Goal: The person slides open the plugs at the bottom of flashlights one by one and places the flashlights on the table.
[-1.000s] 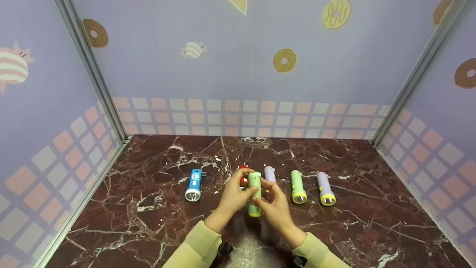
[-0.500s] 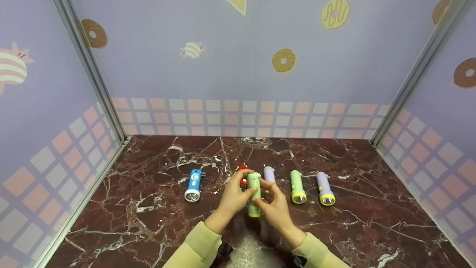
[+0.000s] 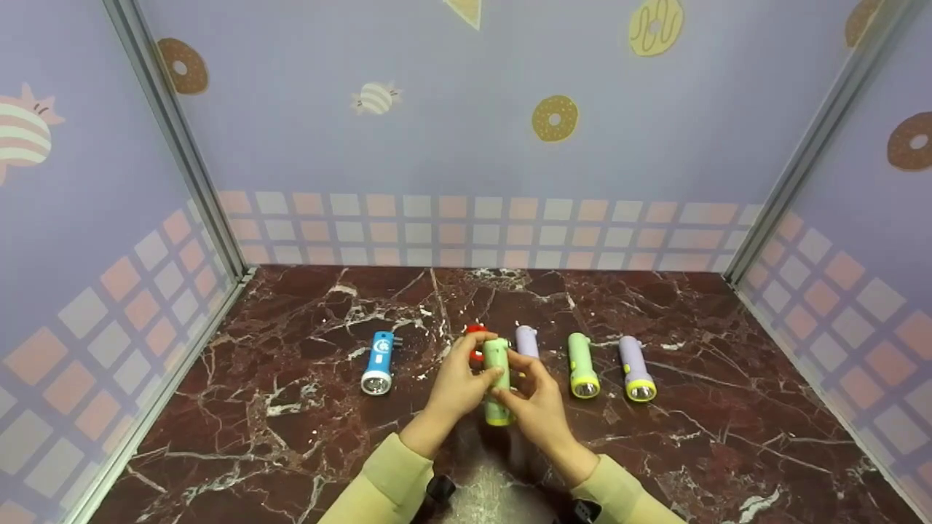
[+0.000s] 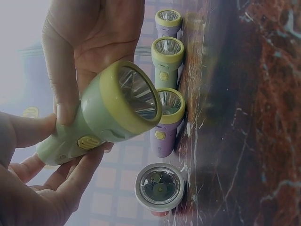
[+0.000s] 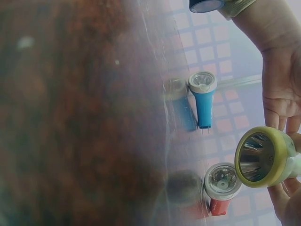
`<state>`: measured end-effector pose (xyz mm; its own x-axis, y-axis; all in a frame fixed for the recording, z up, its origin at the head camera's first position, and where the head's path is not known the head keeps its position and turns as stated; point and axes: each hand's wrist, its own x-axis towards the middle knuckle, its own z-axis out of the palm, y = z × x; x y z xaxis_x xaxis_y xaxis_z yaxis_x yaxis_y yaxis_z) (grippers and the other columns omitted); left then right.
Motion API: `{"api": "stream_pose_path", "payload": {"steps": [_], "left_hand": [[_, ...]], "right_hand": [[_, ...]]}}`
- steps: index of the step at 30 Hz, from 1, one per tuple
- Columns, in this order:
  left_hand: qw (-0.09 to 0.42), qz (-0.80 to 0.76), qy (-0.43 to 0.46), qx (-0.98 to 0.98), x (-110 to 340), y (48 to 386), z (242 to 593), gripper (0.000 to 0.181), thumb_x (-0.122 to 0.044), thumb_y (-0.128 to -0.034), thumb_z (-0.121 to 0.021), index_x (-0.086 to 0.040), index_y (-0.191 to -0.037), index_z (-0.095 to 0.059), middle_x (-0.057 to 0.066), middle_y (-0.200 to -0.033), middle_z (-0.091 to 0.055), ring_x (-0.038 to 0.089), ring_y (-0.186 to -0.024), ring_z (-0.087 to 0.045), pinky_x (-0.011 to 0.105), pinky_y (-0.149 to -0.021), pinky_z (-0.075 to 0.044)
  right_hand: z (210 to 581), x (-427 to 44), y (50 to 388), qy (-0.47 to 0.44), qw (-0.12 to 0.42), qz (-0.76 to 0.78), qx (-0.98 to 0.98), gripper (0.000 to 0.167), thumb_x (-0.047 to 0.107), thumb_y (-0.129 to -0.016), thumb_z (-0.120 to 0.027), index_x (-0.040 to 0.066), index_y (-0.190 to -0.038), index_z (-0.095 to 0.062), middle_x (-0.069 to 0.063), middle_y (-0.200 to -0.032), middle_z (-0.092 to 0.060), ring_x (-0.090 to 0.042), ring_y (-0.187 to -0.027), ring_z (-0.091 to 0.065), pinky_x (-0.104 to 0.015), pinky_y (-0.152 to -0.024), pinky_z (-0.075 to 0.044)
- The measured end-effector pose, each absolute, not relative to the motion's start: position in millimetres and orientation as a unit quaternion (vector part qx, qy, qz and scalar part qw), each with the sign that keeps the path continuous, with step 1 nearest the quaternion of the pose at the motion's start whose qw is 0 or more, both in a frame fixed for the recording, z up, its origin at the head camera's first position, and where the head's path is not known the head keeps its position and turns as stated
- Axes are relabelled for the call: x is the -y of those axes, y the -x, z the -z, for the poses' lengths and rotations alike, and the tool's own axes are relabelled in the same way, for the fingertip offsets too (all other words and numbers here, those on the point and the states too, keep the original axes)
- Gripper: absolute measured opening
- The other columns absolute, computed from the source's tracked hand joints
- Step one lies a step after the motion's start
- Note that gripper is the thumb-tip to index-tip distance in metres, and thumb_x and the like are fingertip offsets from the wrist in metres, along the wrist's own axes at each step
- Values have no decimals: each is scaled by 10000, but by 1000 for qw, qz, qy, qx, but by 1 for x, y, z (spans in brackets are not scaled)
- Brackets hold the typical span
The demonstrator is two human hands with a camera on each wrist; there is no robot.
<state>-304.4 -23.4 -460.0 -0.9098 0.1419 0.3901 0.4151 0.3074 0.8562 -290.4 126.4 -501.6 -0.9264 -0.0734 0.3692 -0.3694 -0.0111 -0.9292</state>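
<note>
Both hands hold a light green flashlight with a yellow rim (image 3: 497, 358) just above the table. Its head tips down toward the person, and its yellow switch (image 4: 88, 142) shows in the left wrist view. My left hand (image 3: 460, 382) grips it from the left, thumb against the body. From the right, my right hand (image 3: 542, 407) pinches it lower down with thumb and fingers. Right behind the hands lie a red flashlight (image 5: 221, 188), partly hidden, and a purple flashlight (image 3: 527, 340). The right wrist view shows the held flashlight's reflector (image 5: 256, 157).
A blue flashlight (image 3: 378, 360) with plug prongs lies left of the hands. To the right lie a second green flashlight (image 3: 582, 364) and a second purple one (image 3: 636, 367). The dark red marble table (image 3: 306, 429) is bounded by patterned walls (image 3: 466, 145) at the back and sides.
Hands and green flashlight hold nearly the same place throughout. The whole head view shifts very slightly left.
</note>
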Motion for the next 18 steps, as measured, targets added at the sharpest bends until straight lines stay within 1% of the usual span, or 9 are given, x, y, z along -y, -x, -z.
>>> {"api": "stream_pose_path", "payload": {"steps": [2, 6, 8, 11, 18], "left_hand": [[123, 562, 174, 799, 23, 304, 460, 472, 4, -812, -773, -18, -1262, -632, 221, -1199, -629, 359, -931, -688, 487, -836, -593], [127, 559, 172, 801, 23, 304, 460, 473, 2, -805, -776, -17, -1256, -637, 224, -1191, -632, 377, -945, -680, 526, -871, -576], [128, 559, 172, 801, 23, 304, 460, 472, 2, -803, -777, -14, -1254, -639, 228, -1191, -631, 388, -956, -674, 542, -885, -569], [128, 561, 173, 799, 23, 304, 461, 470, 7, -801, -775, -10, -1251, -641, 232, -1190, -630, 401, -963, -673, 551, -892, -567], [127, 559, 175, 801, 23, 304, 461, 475, 10, -798, -771, -3, -1255, -643, 235, -1176, -625, 405, -963, -674, 563, -893, -567]], "right_hand": [[502, -126, 291, -159, 106, -693, 695, 593, -128, -830, -707, -165, -1372, -471, -366, -1348, -568, -200, -1113, -672, -326, -913, -606], [503, -126, 290, -158, 107, -690, 698, 592, -125, -832, -708, -166, -1372, -470, -368, -1344, -569, -340, -1142, -663, -298, -897, -608], [503, -126, 290, -157, 107, -689, 699, 589, -124, -832, -709, -166, -1369, -471, -368, -1343, -569, -382, -1143, -655, -287, -888, -609], [502, -126, 290, -157, 107, -689, 699, 582, -123, -832, -709, -167, -1362, -474, -370, -1348, -566, -389, -1140, -651, -280, -883, -608], [502, -126, 290, -159, 107, -692, 696, 567, -131, -829, -705, -171, -1347, -477, -375, -1350, -562, -343, -1135, -657, -279, -882, -609]]}}
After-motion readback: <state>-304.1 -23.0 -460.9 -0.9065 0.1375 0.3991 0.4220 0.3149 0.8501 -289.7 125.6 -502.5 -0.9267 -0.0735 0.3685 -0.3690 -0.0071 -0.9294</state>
